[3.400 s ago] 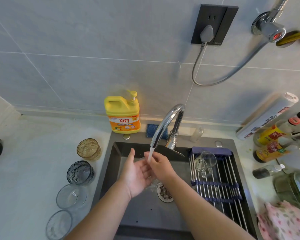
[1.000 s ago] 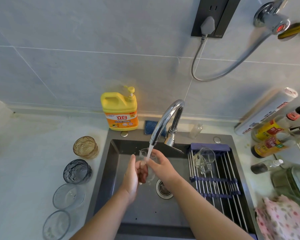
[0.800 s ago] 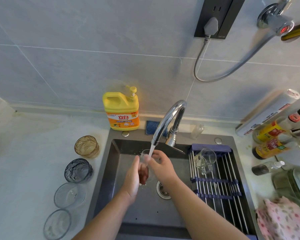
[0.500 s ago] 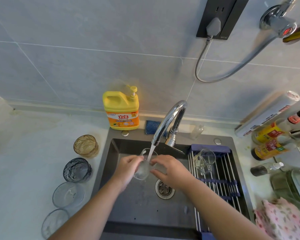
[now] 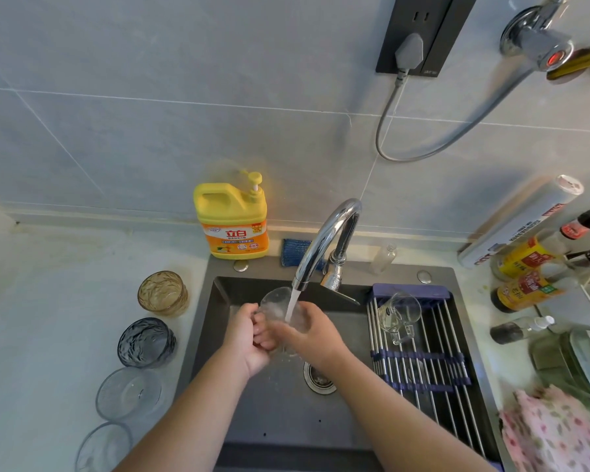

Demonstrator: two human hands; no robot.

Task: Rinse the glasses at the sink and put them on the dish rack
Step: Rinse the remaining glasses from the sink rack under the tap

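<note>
Head view, looking down on a dark sink. We count six glasses. Four stand in a row on the counter at nine o'clock from the sink: an amber glass, a blue-grey glass, a clear glass and a second clear glass, which is cut off by the frame edge. One glass mug lies on the dish rack at three o'clock. One clear tumbler is held tilted at the centre, over the sink, with water from the tap running onto it. The left hand curls its fingers round the tumbler's left side, and the right hand wraps its right side. At twelve o'clock a yellow detergent bottle reads "立白". We cannot read the labels on the bottles at two o'clock.
</note>
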